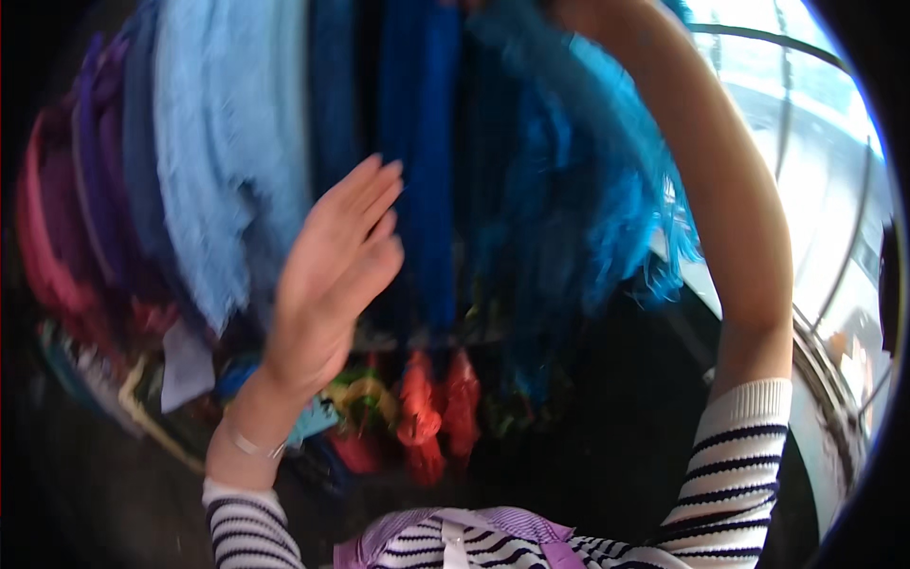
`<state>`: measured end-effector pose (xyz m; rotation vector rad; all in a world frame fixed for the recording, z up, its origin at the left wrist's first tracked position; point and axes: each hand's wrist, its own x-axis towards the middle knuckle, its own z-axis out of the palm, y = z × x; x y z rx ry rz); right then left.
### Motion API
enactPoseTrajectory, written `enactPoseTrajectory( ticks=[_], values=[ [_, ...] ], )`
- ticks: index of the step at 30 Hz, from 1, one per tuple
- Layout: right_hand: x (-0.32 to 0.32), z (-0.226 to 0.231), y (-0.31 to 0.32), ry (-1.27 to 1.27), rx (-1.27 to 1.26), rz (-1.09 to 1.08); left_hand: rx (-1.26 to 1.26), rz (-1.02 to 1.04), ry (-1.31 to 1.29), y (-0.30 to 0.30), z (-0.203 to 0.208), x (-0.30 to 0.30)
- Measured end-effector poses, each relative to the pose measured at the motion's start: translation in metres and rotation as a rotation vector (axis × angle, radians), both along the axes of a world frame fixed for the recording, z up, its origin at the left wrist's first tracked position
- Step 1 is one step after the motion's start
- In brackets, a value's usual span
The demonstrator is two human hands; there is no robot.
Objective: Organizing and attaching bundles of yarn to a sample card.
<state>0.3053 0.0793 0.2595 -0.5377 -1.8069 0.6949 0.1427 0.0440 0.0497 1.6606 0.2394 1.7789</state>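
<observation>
A row of hanging scarves fills the upper part of the head view. My left hand is open, its fingers stretched out and close together, in front of a deep blue scarf. A light blue frayed scarf hangs just left of it. My right hand reaches up to the top edge, by a bright teal fringed scarf. Its fingers are mostly cut off there, so I cannot see whether they grip the cloth. The teal scarf is smeared by motion.
Purple scarves and a pink scarf hang at the far left. Below the row are orange-red bundles, a yellow-green bundle and a pale tag-like piece. A bright window with bars stands at the right.
</observation>
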Motion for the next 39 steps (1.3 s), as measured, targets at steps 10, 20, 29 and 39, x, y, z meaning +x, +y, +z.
enactPoseTrajectory(
  ticks=[10,20,29,39],
  values=[
    [-0.136,-0.204,0.051,-0.269,-0.574,0.835,-0.489,0.037,-0.226,-0.042,-0.105,-0.079],
    [-0.233,-0.325,-0.03,-0.154,-0.72,1.026,-0.496,0.235,-1.117,-0.151,-0.21,-0.242],
    [-0.349,-0.391,-0.077,-0.25,-0.957,1.078,-0.771,0.5,-0.614,-0.209,-0.236,-0.296],
    [-0.414,-0.44,-0.123,-0.22,-0.812,0.918,-0.936,0.534,-0.63,-0.221,-0.256,-0.353]
  ],
)
